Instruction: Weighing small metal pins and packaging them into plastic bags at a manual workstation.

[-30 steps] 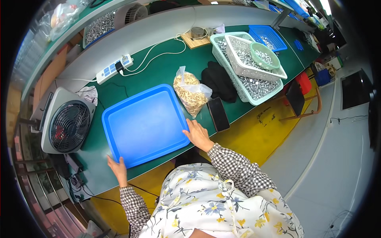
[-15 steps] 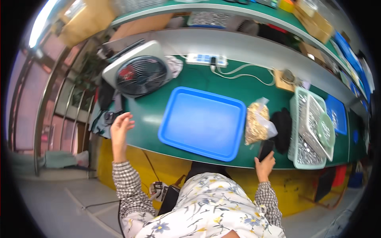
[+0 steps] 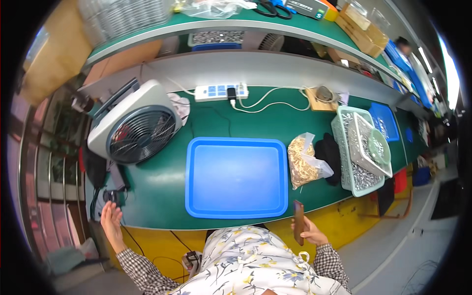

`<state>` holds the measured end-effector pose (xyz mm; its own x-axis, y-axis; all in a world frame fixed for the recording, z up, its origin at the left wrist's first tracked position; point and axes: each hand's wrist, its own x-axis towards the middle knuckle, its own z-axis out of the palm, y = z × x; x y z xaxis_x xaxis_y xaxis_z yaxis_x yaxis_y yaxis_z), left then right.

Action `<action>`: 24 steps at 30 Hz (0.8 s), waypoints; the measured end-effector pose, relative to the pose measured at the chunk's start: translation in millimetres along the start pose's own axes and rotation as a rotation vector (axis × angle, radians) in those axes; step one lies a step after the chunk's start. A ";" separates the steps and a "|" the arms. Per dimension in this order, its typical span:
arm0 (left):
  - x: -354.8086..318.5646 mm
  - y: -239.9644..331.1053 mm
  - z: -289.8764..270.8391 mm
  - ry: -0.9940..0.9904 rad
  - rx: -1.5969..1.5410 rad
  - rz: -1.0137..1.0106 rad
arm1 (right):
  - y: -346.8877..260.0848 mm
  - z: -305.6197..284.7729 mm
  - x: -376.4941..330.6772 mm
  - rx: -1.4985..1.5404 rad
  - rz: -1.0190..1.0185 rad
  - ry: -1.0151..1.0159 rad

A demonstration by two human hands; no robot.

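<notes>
My right hand [image 3: 309,231] grips a phone [image 3: 298,222] by its edges at the table [image 3: 157,182] front: thin, stiff, likely slippery. My left hand [image 3: 111,219] hangs open, empty.

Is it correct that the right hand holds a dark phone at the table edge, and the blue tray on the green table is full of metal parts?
Not fully. The right hand does hold the dark phone at the edge of the green table, but the blue tray is empty, as the head view shows. The metal parts lie in the pale green basket further right.
</notes>
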<state>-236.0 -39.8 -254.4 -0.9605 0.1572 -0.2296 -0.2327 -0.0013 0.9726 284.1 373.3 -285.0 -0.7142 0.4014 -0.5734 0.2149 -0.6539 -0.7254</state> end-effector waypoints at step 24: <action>-15.3 -12.2 234.1 -0.282 -0.222 -0.114 | -230.0 -129.0 182.8 -0.092 -0.101 0.442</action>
<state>-182.7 189.0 -253.9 -0.8541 0.4344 -0.2861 -0.3924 -0.1771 0.9026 190.0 679.8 -272.0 -0.3866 0.7081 -0.5909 0.2314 -0.5457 -0.8054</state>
